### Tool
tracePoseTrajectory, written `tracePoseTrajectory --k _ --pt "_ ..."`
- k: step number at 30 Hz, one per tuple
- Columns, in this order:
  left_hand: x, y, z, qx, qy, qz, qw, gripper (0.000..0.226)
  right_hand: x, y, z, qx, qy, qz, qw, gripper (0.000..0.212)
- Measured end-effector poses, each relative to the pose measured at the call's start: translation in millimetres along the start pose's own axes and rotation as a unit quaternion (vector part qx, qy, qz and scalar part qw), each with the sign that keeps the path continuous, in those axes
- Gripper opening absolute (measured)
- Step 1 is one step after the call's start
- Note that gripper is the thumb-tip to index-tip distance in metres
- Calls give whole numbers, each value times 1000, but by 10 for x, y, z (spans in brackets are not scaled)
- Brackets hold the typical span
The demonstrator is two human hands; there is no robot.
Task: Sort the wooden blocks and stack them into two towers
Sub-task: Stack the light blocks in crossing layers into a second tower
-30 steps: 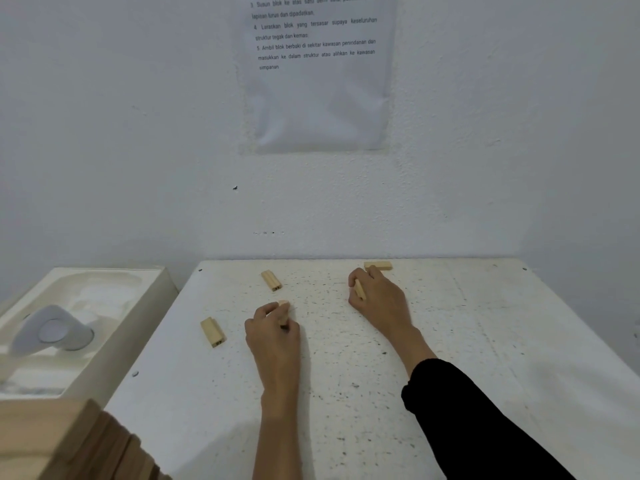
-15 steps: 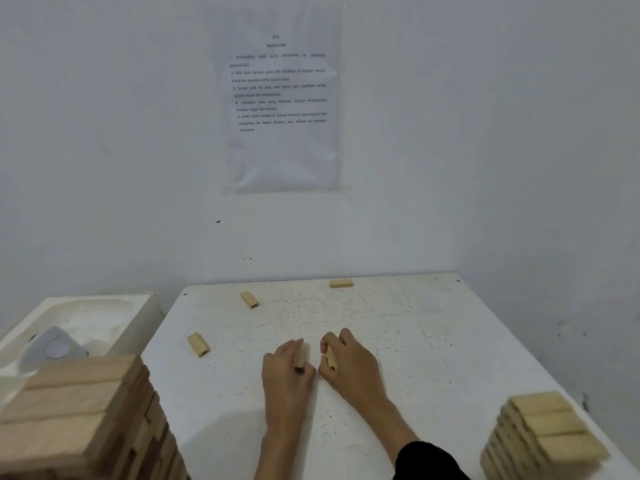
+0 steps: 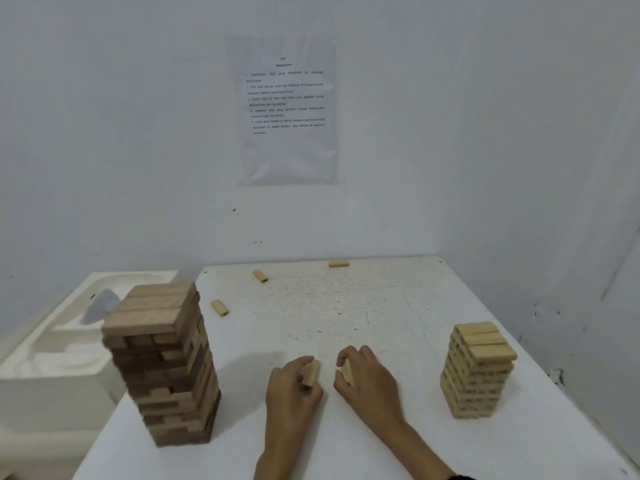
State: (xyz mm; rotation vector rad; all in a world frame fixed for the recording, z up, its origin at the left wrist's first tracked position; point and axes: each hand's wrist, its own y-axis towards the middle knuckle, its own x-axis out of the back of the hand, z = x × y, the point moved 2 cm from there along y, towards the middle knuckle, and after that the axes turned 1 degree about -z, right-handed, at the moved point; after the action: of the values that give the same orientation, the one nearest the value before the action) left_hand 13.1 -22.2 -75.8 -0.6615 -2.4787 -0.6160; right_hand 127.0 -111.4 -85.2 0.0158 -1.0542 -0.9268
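The head view looks forward and down across the table (image 3: 363, 306), close above the left hand (image 3: 292, 393) and right hand (image 3: 367, 382).

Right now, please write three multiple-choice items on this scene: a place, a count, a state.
1. Where is the dark tower? A) left on the table B) right on the table C) on the floor
2. How many loose blocks lie far back? A) one B) three C) six
3. The left hand and right hand each: A) lie flat B) grip a block C) push a tower

1 A: it stands left of both hands. 2 B: three lie apart. 3 B: fingers curl round one each.
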Motion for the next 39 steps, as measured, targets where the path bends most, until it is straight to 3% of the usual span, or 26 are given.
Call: tracePoseTrajectory --k 5,10,15,19,21,24,26,31,35,39 --pt "63 -231 -38 -11 2 44 999 40 150 -263 73 10 8 48 999 43" --pt "199 -167 -71 14 -22 170 985 69 331 -314 43 -13 56 66 996 31" --pt "252 -52 -67 -13 29 227 973 58 431 -289 -54 -44 42 90 994 10" --pt "193 8 -105 -44 49 241 968 60 482 -216 -121 -87 59 71 992 13" --pt "168 33 -125 -52 46 250 966 61 551 -192 -121 -99 84 121 984 23" --pt "162 89 -121 -55 40 270 960 61 661 -223 -102 -87 87 260 958 49" --pt "155 127 -98 -57 41 284 956 60 684 -245 -117 -70 64 295 951 62" --pt "88 187 -106 -81 70 289 951 59 623 -184 -115 -80 64 216 971 50" --pt "58 200 -120 -114 106 285 946 65 568 -167 -87 -97 40 161 981 52" --pt "49 212 -123 -134 105 298 939 71 534 -202 -162 -87 -41 173 980 68"
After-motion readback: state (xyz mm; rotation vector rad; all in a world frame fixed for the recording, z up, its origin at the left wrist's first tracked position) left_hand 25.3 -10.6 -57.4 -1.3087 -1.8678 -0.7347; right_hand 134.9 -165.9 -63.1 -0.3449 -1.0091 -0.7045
